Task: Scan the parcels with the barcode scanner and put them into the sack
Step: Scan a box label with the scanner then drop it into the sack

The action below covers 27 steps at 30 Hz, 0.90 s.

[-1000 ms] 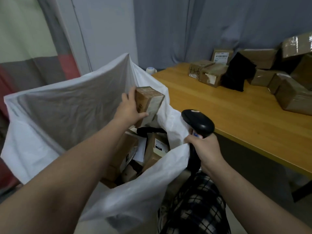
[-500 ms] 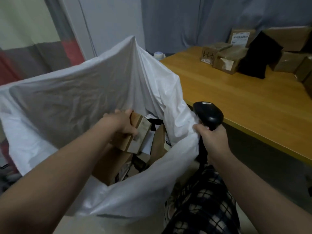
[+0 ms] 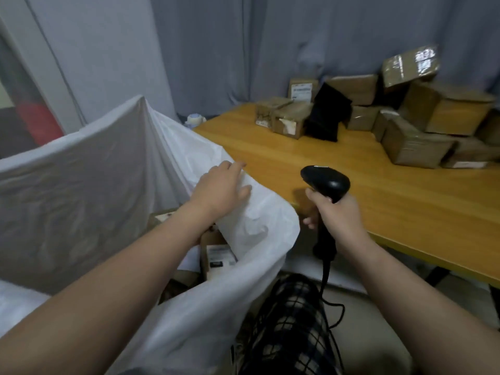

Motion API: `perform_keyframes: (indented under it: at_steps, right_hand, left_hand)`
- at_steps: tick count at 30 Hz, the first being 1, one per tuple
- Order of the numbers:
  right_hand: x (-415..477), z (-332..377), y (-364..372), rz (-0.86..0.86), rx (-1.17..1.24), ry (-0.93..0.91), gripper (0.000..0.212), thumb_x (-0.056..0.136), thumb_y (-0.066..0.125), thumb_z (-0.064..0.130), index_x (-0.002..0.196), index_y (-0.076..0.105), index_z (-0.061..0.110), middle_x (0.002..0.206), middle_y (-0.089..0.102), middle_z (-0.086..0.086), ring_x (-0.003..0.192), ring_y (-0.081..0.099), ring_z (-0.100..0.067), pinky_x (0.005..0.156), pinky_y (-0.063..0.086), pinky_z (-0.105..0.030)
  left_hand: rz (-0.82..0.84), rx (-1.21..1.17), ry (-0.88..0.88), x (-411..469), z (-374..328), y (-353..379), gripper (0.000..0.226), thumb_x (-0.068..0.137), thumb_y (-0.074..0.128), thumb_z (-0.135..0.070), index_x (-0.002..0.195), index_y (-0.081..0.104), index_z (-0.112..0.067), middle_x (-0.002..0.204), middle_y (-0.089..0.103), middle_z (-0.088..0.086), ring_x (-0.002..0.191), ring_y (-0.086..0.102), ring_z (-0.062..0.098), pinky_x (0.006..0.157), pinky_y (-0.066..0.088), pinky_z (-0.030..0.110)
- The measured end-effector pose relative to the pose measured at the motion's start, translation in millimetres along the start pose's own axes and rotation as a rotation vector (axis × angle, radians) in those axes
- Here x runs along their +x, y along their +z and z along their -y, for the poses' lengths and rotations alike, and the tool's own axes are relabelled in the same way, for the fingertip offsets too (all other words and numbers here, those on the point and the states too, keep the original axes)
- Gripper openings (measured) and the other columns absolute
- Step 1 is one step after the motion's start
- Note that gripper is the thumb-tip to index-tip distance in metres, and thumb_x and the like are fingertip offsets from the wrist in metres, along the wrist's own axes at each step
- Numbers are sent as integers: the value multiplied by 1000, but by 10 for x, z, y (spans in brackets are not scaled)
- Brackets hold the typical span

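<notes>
The left hand (image 3: 220,189), loose-fingered and empty, lies over the sack (image 3: 81,185) rim; the right hand (image 3: 339,215) grips the scanner (image 3: 326,182). Unscanned parcels (image 3: 411,136) sit on the surface (image 3: 297,147) at two o'clock. Unheld, the rim may slump shut before the next drop.

Left hand (image 3: 220,189) palm-down, fingers loosely extended, forearm angled toward 1 o'clock. Right hand (image 3: 338,212) at its 3 o'clock, gripping barcode scanner (image 3: 326,182).
</notes>
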State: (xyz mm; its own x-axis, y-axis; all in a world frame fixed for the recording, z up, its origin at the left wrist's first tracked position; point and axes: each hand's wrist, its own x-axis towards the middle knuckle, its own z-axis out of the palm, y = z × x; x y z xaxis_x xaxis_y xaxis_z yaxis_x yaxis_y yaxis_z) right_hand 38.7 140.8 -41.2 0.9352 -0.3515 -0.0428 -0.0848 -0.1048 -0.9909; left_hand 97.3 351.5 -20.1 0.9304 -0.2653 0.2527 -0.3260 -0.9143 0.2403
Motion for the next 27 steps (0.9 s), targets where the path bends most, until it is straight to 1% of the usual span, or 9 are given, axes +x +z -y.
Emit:
perform_keyframes:
  at_steps: [4, 8, 11, 15, 19, 22, 23, 25, 27]
  right_hand:
    - [133, 196, -652, -53, 52, 9, 15, 91, 66, 28, 89, 62, 13, 72, 66, -12, 58, 64, -23, 59, 54, -33]
    - [279, 218, -1362, -201, 185, 70, 24, 90, 67, 31, 92, 62, 7, 71, 67, -12, 55, 66, -21, 53, 56, -28]
    - [392, 190, -1812, -289, 298, 71, 28, 89, 67, 32, 96, 61, 5, 70, 66, -13, 55, 65, -22, 50, 56, -27]
    - [613, 153, -2214, -335, 368, 61, 30, 87, 68, 33, 97, 63, 5, 70, 67, -11, 57, 64, -20, 52, 55, -29]
    - [924, 223, -2522, -326, 367, 43, 33, 86, 69, 32, 101, 66, 2, 84, 68, -13, 74, 65, -20, 63, 55, -30]
    - [1207, 428, -2759, -389, 389, 19, 33, 83, 72, 30, 104, 66, 5, 91, 65, -9, 85, 63, -21, 79, 53, -35]
    - [1311, 501, -2838, -408, 370, 10, 32, 82, 73, 30, 103, 67, 7, 91, 64, -7, 84, 61, -21, 79, 51, -36]
    - [1528, 634, -2962, -399, 326, -9, 21, 82, 71, 30, 88, 67, 11, 78, 60, -2, 72, 58, -18, 64, 48, -30]
    - [1753, 733, -3036, -357, 322, 2, 20, 84, 69, 30, 78, 60, 13, 69, 56, -2, 56, 57, -15, 49, 44, -20]
  left_hand:
    - [-5, -48, 172, 346, -720, 82, 57, 95, 53, -39, 145, 35, -19, 139, 47, 9, 123, 47, 28, 98, 41, 38]
    - [40, -73, 274, 636, -1330, 245, 55, 95, 52, -40, 144, 35, -21, 138, 46, 7, 122, 47, 28, 95, 44, 40]
    - [86, -123, 313, 871, -1682, 428, 54, 95, 53, -40, 143, 37, -20, 137, 47, 9, 123, 47, 28, 98, 44, 40]
    - [118, -216, 326, 1233, -2138, 696, 55, 94, 55, -39, 142, 39, -18, 139, 45, 9, 126, 45, 27, 102, 41, 39]
    - [150, -379, 329, 1622, -2621, 862, 61, 94, 56, -38, 146, 32, -17, 143, 37, 10, 124, 47, 27, 103, 37, 33]
    - [155, -503, 276, 1926, -2923, 900, 64, 94, 56, -39, 148, 27, -19, 144, 33, 12, 125, 46, 29, 102, 35, 30]
    - [155, -540, 260, 2033, -3010, 904, 65, 95, 55, -40, 149, 25, -21, 145, 30, 12, 127, 44, 30, 102, 33, 29]
    - [164, -594, 236, 2256, -3160, 906, 66, 95, 55, -41, 150, 21, -28, 148, 24, 14, 131, 39, 32, 103, 32, 30]
    - [178, -607, 224, 2501, -3294, 907, 70, 93, 55, -44, 151, 16, -36, 152, 16, 16, 135, 34, 35, 108, 31, 38]
